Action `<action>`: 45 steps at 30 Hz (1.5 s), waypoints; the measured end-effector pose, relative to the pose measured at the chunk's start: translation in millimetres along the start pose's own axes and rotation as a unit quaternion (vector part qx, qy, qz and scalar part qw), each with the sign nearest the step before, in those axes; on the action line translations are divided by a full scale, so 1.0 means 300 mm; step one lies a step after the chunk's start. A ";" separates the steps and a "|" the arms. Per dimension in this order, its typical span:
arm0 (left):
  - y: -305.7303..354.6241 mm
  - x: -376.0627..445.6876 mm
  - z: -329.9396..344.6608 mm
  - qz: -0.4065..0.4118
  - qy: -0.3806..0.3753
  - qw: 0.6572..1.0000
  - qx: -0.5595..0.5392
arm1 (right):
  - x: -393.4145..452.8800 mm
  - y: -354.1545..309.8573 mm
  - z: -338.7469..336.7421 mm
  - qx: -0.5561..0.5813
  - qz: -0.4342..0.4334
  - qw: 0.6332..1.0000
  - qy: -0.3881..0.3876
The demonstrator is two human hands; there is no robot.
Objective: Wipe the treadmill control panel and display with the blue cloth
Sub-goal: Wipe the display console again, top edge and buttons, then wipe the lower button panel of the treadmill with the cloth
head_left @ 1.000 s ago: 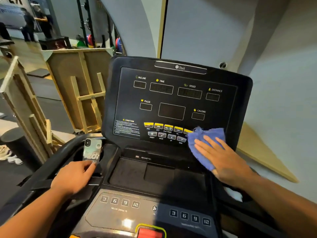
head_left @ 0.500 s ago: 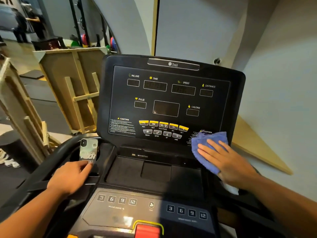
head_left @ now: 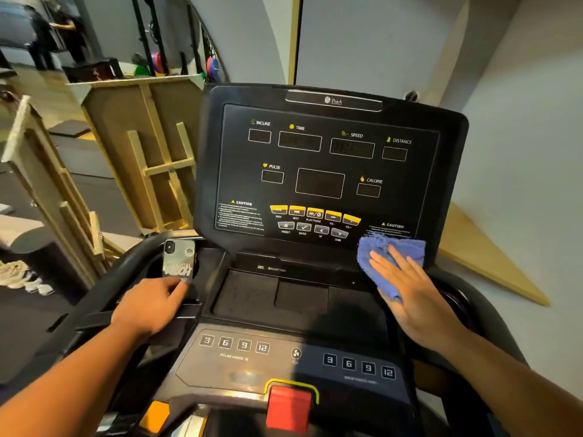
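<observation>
The black treadmill display stands tilted up ahead, with dark readout windows and yellow buttons. Below it lies the control panel with numbered keys and a red stop button. My right hand presses the blue cloth flat with straight fingers against the display's lower right corner, just under the right caution text. My left hand rests on the left side of the console, its fingers curled at the bottom of a phone that stands in the left holder.
A recessed black tray sits between display and control panel. Curved black handrails run along both sides. Wooden frames lean to the left of the treadmill. A grey wall is close on the right. Shoes lie on the floor at left.
My right hand has slid the blue cloth to the right along the display's lower edge, from the buttons to the right corner. The left hand has stayed by the phone.
</observation>
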State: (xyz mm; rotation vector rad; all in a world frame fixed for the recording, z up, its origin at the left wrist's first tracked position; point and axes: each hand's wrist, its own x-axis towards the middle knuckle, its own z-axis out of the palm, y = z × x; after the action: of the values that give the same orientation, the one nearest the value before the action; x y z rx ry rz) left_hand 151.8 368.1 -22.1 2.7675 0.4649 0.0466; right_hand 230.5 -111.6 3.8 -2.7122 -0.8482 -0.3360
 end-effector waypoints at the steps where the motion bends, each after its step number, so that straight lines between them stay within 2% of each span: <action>1: 0.002 -0.002 -0.004 0.001 0.000 1.000 -0.003 | -0.004 -0.042 -0.011 0.064 0.038 0.997 0.020; 4: 0.001 -0.004 -0.009 0.009 -0.006 1.000 -0.008 | -0.050 -0.226 -0.061 0.189 0.071 0.977 0.073; 7: -0.009 -0.003 -0.011 0.016 -0.014 1.000 -0.012 | -0.175 -0.382 -0.034 0.209 0.082 0.971 0.083; 9: -0.012 -0.009 -0.017 0.024 -0.015 0.999 -0.016 | -0.271 -0.446 0.065 0.153 0.092 0.979 0.098; 11: -0.017 -0.011 -0.020 0.032 -0.015 0.999 -0.019 | -0.334 -0.498 0.177 0.031 0.076 0.994 0.070; 13: -0.012 -0.024 -0.030 0.035 -0.016 0.999 -0.027 | -0.340 -0.577 0.249 -0.035 0.133 0.990 0.035; 15: -0.004 -0.039 -0.042 0.037 -0.009 0.999 -0.034 | -0.287 -0.721 0.282 -0.058 0.182 0.981 0.042; 17: 0.003 -0.053 -0.057 0.032 -0.014 0.998 -0.046 | -0.208 -0.890 0.314 -0.043 0.151 0.987 0.017; 20: -0.013 -0.066 -0.059 0.060 -0.013 0.997 -0.054 | -0.163 -1.050 0.375 -0.060 0.023 0.997 -0.045; 22: -0.048 -0.073 -0.035 0.127 0.007 0.991 -0.042 | -0.180 -1.026 0.340 -0.038 -0.024 0.997 -0.059; 24: -0.093 -0.104 -0.016 0.176 0.029 0.983 -0.032 | -0.246 -0.948 0.297 -0.009 -0.034 0.998 -0.043; 26: -0.145 -0.147 -0.009 0.210 0.047 0.976 -0.025 | -0.331 -0.833 0.273 0.003 0.018 1.000 -0.006; 28: -0.201 -0.186 0.007 0.236 0.046 0.970 -0.021 | -0.357 -0.776 0.268 -0.035 0.100 0.994 0.005; 31: -0.270 -0.243 0.038 0.234 0.032 0.971 -0.034 | -0.246 -0.880 0.339 -0.049 0.300 0.953 0.010; 32: -0.282 -0.267 0.043 0.225 0.027 0.973 -0.037 | -0.192 -0.956 0.349 -0.044 0.348 0.936 0.013; 33: -0.298 -0.290 0.054 0.226 0.021 0.973 -0.044 | -0.146 -1.027 0.364 -0.050 0.355 0.933 0.016; 37: -0.351 -0.369 0.118 0.257 -0.023 0.960 -0.107 | -0.105 -1.169 0.417 -0.031 0.224 0.974 -0.014; 39: -0.354 -0.422 0.121 0.209 -0.078 0.964 -0.147 | -0.147 -1.165 0.376 -0.035 0.130 0.987 -0.082; 41: -0.345 -0.463 0.105 0.166 -0.098 0.974 -0.122 | -0.214 -1.109 0.337 -0.047 0.041 0.989 -0.133; 43: -0.319 -0.481 0.074 0.177 -0.091 0.977 -0.074 | -0.263 -1.025 0.302 -0.041 0.052 0.988 -0.140; 45: -0.297 -0.484 0.054 0.174 -0.105 0.979 -0.015 | -0.252 -0.964 0.285 -0.061 0.130 0.985 -0.090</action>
State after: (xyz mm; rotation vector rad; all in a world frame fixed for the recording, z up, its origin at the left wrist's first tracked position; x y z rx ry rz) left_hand -12.0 395.3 -63.4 2.7493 -0.0754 -0.1527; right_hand 13.0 105.6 -42.8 -2.9572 -0.5194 -0.0888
